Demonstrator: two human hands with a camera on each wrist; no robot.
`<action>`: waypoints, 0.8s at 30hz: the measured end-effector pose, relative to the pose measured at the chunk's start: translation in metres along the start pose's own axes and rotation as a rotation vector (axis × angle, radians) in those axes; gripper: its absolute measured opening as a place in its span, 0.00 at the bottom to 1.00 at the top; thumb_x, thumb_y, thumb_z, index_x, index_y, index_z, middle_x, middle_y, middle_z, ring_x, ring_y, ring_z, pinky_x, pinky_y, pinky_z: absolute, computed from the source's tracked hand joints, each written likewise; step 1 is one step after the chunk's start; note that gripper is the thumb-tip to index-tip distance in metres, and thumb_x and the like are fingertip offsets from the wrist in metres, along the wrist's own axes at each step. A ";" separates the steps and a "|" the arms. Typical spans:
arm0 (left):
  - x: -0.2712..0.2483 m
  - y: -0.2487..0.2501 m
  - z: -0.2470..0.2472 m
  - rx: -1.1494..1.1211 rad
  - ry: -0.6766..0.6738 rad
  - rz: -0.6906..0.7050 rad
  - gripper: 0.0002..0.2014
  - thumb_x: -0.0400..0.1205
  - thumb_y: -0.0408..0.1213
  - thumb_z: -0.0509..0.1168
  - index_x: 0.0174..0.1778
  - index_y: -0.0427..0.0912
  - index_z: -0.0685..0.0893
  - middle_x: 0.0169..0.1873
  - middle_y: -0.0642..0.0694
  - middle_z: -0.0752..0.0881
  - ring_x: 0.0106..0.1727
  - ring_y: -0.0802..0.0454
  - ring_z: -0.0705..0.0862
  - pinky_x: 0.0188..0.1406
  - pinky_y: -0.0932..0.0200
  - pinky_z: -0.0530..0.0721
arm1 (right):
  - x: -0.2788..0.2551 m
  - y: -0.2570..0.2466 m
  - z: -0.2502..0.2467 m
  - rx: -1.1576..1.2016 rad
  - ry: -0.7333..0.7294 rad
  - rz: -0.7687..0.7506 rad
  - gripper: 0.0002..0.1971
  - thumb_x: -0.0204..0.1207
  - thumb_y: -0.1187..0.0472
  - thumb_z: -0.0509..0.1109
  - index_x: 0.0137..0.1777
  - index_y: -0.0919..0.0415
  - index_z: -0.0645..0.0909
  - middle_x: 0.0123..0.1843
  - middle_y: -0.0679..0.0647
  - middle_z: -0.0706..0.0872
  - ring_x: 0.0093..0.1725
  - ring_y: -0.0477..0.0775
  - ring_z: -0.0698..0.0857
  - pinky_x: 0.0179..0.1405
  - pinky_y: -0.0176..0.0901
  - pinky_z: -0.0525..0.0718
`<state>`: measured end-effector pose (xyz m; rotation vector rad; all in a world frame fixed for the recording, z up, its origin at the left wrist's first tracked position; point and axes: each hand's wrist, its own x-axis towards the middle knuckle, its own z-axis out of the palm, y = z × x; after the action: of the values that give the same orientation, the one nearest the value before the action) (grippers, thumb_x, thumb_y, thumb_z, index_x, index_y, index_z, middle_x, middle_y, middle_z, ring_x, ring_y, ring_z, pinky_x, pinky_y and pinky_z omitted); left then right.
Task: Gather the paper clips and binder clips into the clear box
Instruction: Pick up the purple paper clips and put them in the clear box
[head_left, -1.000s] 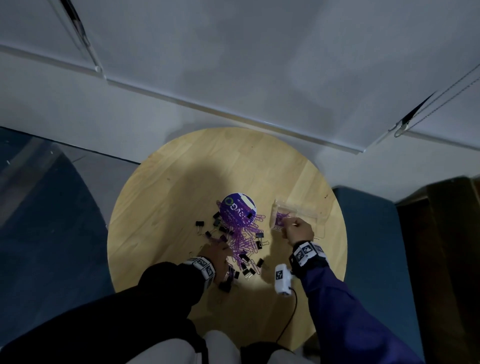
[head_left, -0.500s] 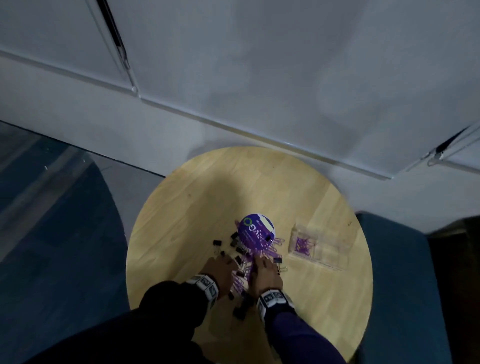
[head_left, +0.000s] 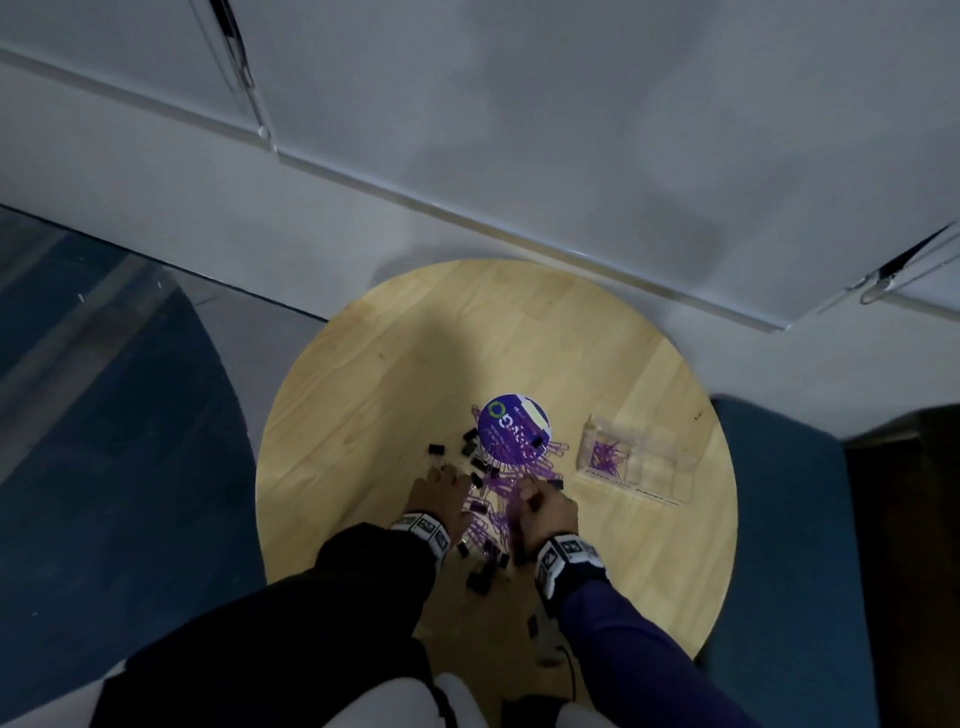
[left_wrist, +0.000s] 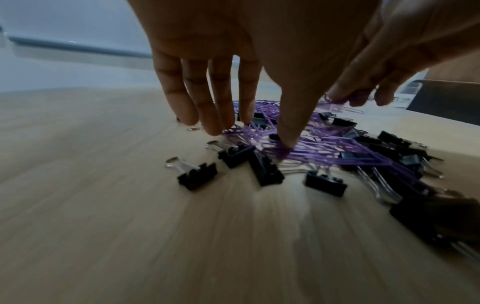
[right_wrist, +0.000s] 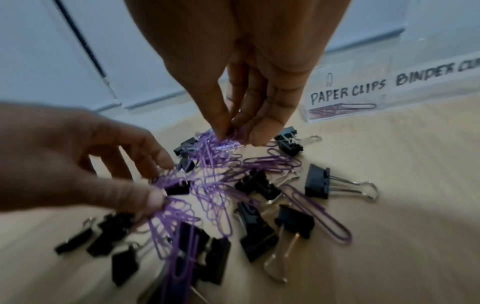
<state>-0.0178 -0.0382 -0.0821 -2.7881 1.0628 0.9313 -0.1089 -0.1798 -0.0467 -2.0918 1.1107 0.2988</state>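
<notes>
**Both hands in the clip pile**

The purple paper clips (right_wrist: 207, 176) lie in a tangled heap on the round wooden table (head_left: 363, 395), mixed with black binder clips (right_wrist: 315, 181) scattered through and around them; a few more purple clips already sit in the left compartment of the clear box (head_left: 654, 457), which stands well apart to the right of the pile; its front carries handwritten labels reading PAPER CLIPS and BINDER CL, the rest cut off by the frame edge.

My right hand (right_wrist: 249, 86) comes down on the far side of the heap, thumb and fingertips drawn together and pinching a bunch of the purple clips; my left hand (left_wrist: 223, 67) reaches in from the other side, fingers long and nearly straight, the tips pressing into the purple tangle while the thumb and forefinger close narrowly on a few strands, so it holds paper clips too.

A round purple lid (head_left: 513, 428) with printed lettering rests on the far edge of the pile; a dark cable (head_left: 570, 670) trails off the near rim of the table; blue carpet (head_left: 130, 467) surrounds it.
</notes>
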 end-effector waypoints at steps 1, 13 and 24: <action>0.001 0.003 0.000 0.006 -0.004 0.011 0.30 0.83 0.49 0.61 0.80 0.42 0.63 0.80 0.36 0.63 0.79 0.35 0.63 0.73 0.40 0.69 | 0.000 0.001 -0.001 0.050 0.010 0.029 0.04 0.78 0.63 0.67 0.47 0.57 0.84 0.42 0.50 0.83 0.46 0.54 0.85 0.53 0.35 0.79; 0.004 -0.012 -0.014 -0.253 0.071 -0.011 0.16 0.86 0.36 0.57 0.68 0.39 0.81 0.66 0.37 0.82 0.68 0.39 0.79 0.66 0.52 0.75 | 0.003 0.000 -0.011 0.127 -0.079 0.214 0.15 0.84 0.56 0.59 0.56 0.63 0.85 0.53 0.62 0.88 0.42 0.58 0.83 0.36 0.36 0.77; -0.002 -0.022 -0.029 -1.045 0.153 -0.400 0.16 0.84 0.36 0.56 0.42 0.46 0.89 0.34 0.43 0.88 0.32 0.47 0.83 0.41 0.57 0.83 | -0.007 -0.004 -0.039 0.581 -0.005 0.316 0.17 0.82 0.50 0.62 0.41 0.62 0.82 0.31 0.56 0.82 0.28 0.55 0.78 0.26 0.38 0.72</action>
<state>0.0096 -0.0262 -0.0609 -3.6607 -0.1255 1.5345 -0.1143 -0.2015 -0.0137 -1.4079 1.3362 0.1078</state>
